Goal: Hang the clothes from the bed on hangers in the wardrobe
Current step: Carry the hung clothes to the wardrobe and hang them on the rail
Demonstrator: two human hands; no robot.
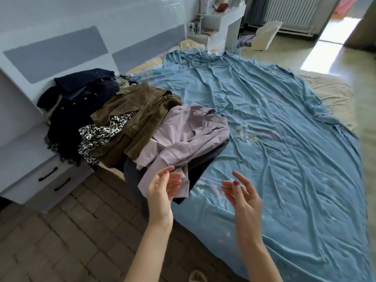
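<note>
Both hands up in front of me, palms turned inward, fingers loose and spread — neither one holding anything. My left hand [162,190] hovers over the near hem of the lilac jacket [183,137]; whether a fingertip brushes the cloth I can't tell. My right hand [242,192] hangs over bare blue sheet [284,139], well apart from the clothes.

The pile sits at the bed's near-left corner, up against the headboard [61,47]. Lilac jacket on top and nearest me, its lower edge draping over the bed's edge toward the floor. Behind it, an olive-brown coat [138,104]; under that a black-and-white print garment [101,135] spilling left; furthest back, a navy coat [81,94] against the headboard. Something dark grey [203,163] peeks out beneath the lilac one.

Open room — plenty to the right, where the crumpled sheet runs wide with nothing lying on it. A yellow underlayer [329,92] shows past its far edge. To the left it's tight: the nightstand [40,176], two drawers with black handles, stands just beside the pile.

Brown brick-pattern floor [61,241] under me, a slipper toe [197,275] at the bottom edge. Far side: a white desk [230,19], a white chair [264,35], a radiator [293,11], sunlight on the floor.
</note>
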